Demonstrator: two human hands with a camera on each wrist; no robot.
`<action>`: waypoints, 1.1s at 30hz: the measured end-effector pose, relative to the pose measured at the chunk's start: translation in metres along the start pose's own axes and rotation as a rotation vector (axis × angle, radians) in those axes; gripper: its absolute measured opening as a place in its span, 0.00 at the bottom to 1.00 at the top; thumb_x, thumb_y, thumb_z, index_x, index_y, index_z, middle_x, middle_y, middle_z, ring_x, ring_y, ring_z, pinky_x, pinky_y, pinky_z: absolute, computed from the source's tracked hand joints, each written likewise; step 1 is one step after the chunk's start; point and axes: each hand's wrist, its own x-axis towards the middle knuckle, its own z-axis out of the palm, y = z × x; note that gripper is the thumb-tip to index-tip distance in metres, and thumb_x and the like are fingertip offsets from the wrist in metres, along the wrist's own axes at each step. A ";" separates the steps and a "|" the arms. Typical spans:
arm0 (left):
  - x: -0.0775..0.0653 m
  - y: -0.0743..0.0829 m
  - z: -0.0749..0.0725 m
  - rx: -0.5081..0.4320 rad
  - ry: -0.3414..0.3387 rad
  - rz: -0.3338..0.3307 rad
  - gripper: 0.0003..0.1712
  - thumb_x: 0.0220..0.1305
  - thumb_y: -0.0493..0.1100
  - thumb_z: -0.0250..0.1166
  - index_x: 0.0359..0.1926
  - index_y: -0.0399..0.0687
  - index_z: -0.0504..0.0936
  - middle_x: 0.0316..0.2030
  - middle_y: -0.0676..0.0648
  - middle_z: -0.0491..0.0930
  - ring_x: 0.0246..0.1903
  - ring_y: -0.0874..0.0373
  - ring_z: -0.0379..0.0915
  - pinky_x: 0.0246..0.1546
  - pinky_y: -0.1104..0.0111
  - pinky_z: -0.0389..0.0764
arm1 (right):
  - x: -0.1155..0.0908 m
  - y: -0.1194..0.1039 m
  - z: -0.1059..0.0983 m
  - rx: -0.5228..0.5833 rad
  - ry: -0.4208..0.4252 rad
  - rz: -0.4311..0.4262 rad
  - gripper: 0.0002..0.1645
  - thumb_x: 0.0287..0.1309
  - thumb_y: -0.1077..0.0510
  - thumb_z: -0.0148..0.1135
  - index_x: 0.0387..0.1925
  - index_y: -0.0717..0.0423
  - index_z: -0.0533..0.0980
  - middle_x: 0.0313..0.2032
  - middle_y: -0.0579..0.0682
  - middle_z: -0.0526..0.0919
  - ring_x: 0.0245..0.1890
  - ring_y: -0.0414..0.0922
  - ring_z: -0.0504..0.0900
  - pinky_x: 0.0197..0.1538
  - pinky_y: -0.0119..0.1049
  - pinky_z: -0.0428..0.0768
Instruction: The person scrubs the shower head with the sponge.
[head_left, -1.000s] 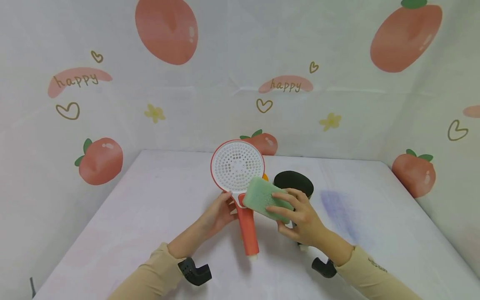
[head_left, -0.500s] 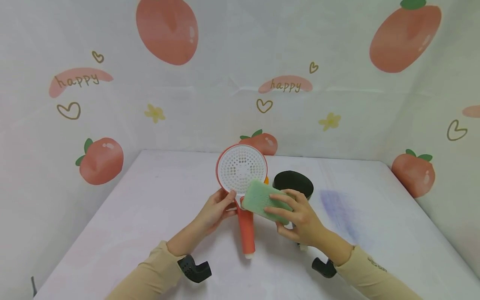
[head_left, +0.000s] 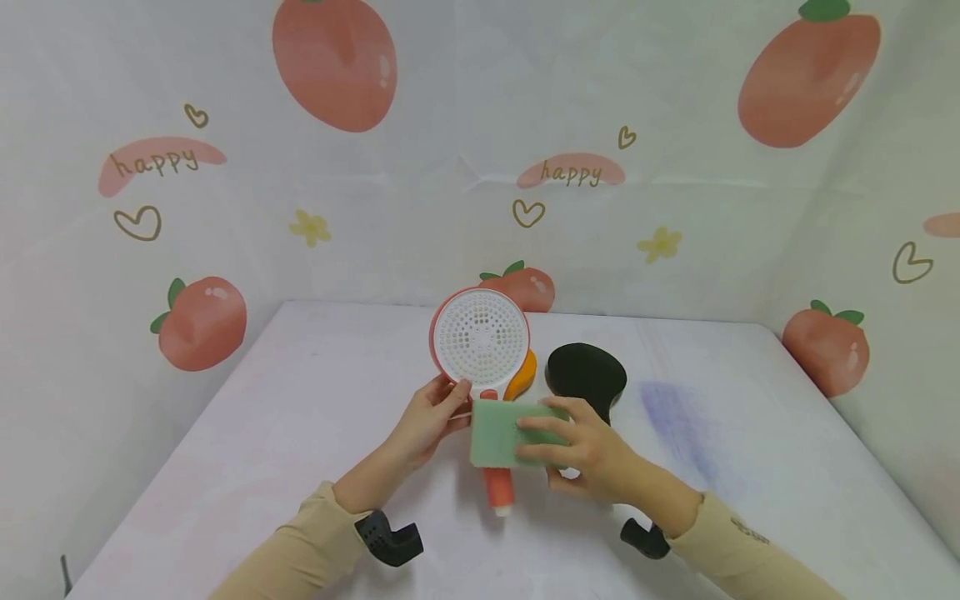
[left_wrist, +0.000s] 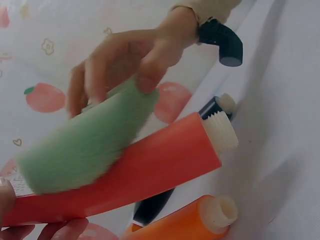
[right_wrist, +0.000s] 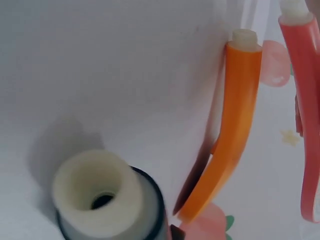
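My left hand (head_left: 429,423) grips the neck of a red shower head (head_left: 482,337), its white nozzle face turned toward me. A green sponge (head_left: 497,433) is pinched in my right hand (head_left: 588,446) and lies against the red handle, covering its upper part. In the left wrist view the sponge (left_wrist: 85,145) is blurred along the handle (left_wrist: 165,165), whose white threaded end (left_wrist: 222,132) points right. The right wrist view shows the red handle (right_wrist: 305,85) at the right edge; neither the sponge nor my right hand's fingers show there.
An orange shower head (head_left: 522,375) lies on the white table (head_left: 337,375) behind the red one. A black shower head (head_left: 587,371) lies to its right, near my right hand. The patterned cloth (head_left: 420,208) rises behind the table.
The sponge has slid down from the neck onto the handle and turned level. The red shower head has shifted slightly, and more of the orange one shows behind it.
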 end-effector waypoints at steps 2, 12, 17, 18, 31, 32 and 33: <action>-0.001 0.001 -0.001 0.005 0.004 0.004 0.28 0.67 0.47 0.56 0.64 0.43 0.64 0.50 0.41 0.75 0.40 0.61 0.78 0.46 0.66 0.82 | -0.001 -0.001 -0.001 0.018 -0.024 -0.023 0.20 0.58 0.54 0.41 0.41 0.41 0.80 0.48 0.47 0.80 0.49 0.56 0.73 0.49 0.50 0.74; -0.005 0.006 0.001 -0.028 -0.026 -0.005 0.24 0.68 0.42 0.54 0.63 0.40 0.64 0.51 0.42 0.74 0.38 0.62 0.77 0.47 0.64 0.82 | 0.001 0.007 -0.001 -0.053 0.120 0.099 0.20 0.56 0.55 0.41 0.39 0.44 0.80 0.46 0.52 0.80 0.47 0.59 0.73 0.45 0.54 0.74; -0.004 0.006 0.001 -0.038 -0.014 -0.003 0.23 0.69 0.41 0.53 0.62 0.39 0.65 0.49 0.44 0.75 0.38 0.62 0.78 0.47 0.63 0.82 | -0.004 0.009 -0.001 -0.037 0.107 0.173 0.19 0.56 0.54 0.43 0.40 0.46 0.80 0.47 0.53 0.79 0.48 0.58 0.73 0.44 0.55 0.75; -0.004 0.005 0.001 -0.041 -0.008 -0.001 0.23 0.69 0.41 0.53 0.62 0.39 0.65 0.48 0.45 0.75 0.38 0.61 0.78 0.47 0.63 0.82 | -0.005 0.009 -0.001 -0.026 0.102 0.171 0.19 0.56 0.54 0.43 0.40 0.46 0.80 0.47 0.53 0.79 0.48 0.58 0.73 0.44 0.54 0.75; 0.002 0.003 0.000 -0.080 0.080 0.020 0.23 0.69 0.43 0.54 0.60 0.37 0.66 0.42 0.47 0.78 0.34 0.61 0.79 0.41 0.68 0.83 | -0.008 -0.004 -0.001 0.077 -0.003 -0.014 0.19 0.56 0.54 0.43 0.43 0.43 0.79 0.49 0.50 0.79 0.48 0.56 0.73 0.50 0.50 0.74; 0.002 0.004 0.000 -0.081 0.076 0.024 0.23 0.69 0.43 0.53 0.61 0.36 0.66 0.41 0.48 0.78 0.34 0.61 0.79 0.41 0.68 0.83 | -0.008 -0.004 -0.002 0.073 -0.003 -0.017 0.19 0.56 0.54 0.43 0.42 0.43 0.79 0.49 0.50 0.79 0.48 0.56 0.73 0.50 0.50 0.74; 0.002 0.004 0.001 -0.087 0.074 0.025 0.24 0.69 0.43 0.53 0.61 0.36 0.65 0.39 0.49 0.79 0.34 0.61 0.79 0.40 0.69 0.84 | -0.007 -0.003 -0.002 0.067 -0.001 -0.010 0.19 0.56 0.54 0.43 0.42 0.43 0.79 0.49 0.50 0.79 0.48 0.56 0.73 0.50 0.50 0.74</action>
